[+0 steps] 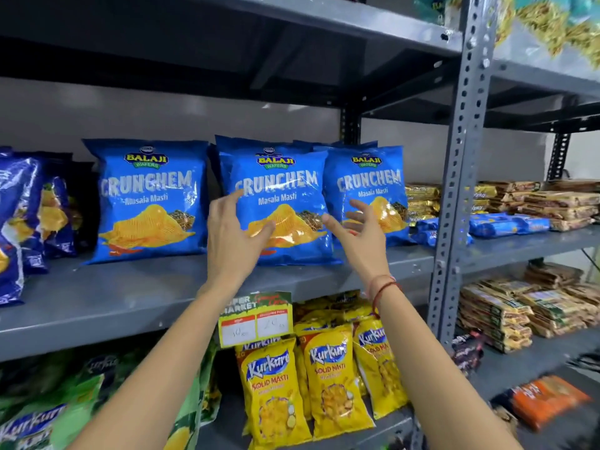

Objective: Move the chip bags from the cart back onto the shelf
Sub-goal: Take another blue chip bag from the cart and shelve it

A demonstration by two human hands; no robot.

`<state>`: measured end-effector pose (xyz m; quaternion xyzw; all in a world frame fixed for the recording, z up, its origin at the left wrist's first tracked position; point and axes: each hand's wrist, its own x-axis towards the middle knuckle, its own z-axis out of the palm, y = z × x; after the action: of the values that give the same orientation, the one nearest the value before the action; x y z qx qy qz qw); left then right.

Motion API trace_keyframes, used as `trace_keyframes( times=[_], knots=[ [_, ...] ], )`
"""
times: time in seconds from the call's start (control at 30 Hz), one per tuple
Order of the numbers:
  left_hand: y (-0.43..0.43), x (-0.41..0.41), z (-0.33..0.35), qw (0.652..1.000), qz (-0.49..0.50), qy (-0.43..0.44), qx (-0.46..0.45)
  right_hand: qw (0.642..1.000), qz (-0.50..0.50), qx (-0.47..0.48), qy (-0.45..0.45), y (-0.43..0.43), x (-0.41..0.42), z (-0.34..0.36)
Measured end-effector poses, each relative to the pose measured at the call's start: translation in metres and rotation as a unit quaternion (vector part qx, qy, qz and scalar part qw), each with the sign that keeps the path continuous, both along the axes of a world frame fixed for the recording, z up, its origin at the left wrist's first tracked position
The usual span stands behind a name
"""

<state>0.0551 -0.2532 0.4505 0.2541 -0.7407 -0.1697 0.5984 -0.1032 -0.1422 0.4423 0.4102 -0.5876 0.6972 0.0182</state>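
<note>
Three blue Crunchem chip bags stand upright on the grey middle shelf point(130, 287): a left bag point(147, 199), a middle bag point(282, 190) and a right bag point(373, 177), with more blue bags behind them. My left hand point(232, 232) is open at the middle bag's left edge, fingers spread against its front. Between the middle and right bags my right hand point(360, 235) is open, palm turned toward the middle bag's right edge. Neither hand grips a bag. The cart is out of view.
Dark blue chip bags point(22, 216) fill the shelf's left end. Yellow Kurkure bags point(328, 381) and green bags point(65, 404) stand on the shelf below, behind a price tag point(256, 319). A perforated grey upright point(461, 177) separates a bay of biscuit packs point(519, 209).
</note>
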Motion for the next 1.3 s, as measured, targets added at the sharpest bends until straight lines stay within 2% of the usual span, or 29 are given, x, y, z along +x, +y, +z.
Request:
trace_keyframes(
  times=[0.1,0.17,0.3,0.4,0.53,0.67,0.93,1.07,1.17,1.2,1.3],
  knots=[
    [0.045,-0.015,-0.020,0.993,-0.092,-0.002,-0.076,0.999,-0.031,-0.034,-0.001,0.045,0.002,-0.026],
    [0.075,-0.029,-0.046,0.984,-0.157,-0.021,-0.084,0.997,-0.064,-0.042,-0.024,0.076,0.000,-0.054],
    [0.126,-0.067,-0.121,0.961,-0.253,-0.108,-0.027,0.985,-0.137,-0.002,-0.100,0.144,-0.014,-0.133],
    [0.158,-0.095,-0.185,0.926,-0.315,-0.204,0.042,0.962,-0.192,0.066,-0.183,0.199,-0.024,-0.202],
    [0.200,-0.127,-0.267,0.855,-0.371,-0.340,0.129,0.909,-0.265,0.136,-0.291,0.265,-0.027,-0.293],
    [0.242,-0.150,-0.348,0.775,-0.404,-0.451,0.179,0.838,-0.322,0.206,-0.390,0.325,-0.021,-0.387],
    [0.313,-0.179,-0.503,0.588,-0.421,-0.644,0.250,0.689,-0.354,0.348,-0.528,0.412,0.013,-0.540],
    [0.327,-0.183,-0.561,0.516,-0.409,-0.696,0.286,0.644,-0.335,0.361,-0.586,0.430,0.024,-0.583],
    [0.336,-0.182,-0.608,0.459,-0.389,-0.730,0.323,0.638,-0.319,0.328,-0.619,0.440,0.024,-0.620],
    [0.339,-0.181,-0.620,0.447,-0.386,-0.729,0.347,0.640,-0.318,0.305,-0.630,0.442,0.023,-0.630],
    [0.347,-0.182,-0.649,0.442,-0.358,-0.699,0.434,0.641,-0.307,0.243,-0.660,0.444,0.021,-0.651]
  ],
)
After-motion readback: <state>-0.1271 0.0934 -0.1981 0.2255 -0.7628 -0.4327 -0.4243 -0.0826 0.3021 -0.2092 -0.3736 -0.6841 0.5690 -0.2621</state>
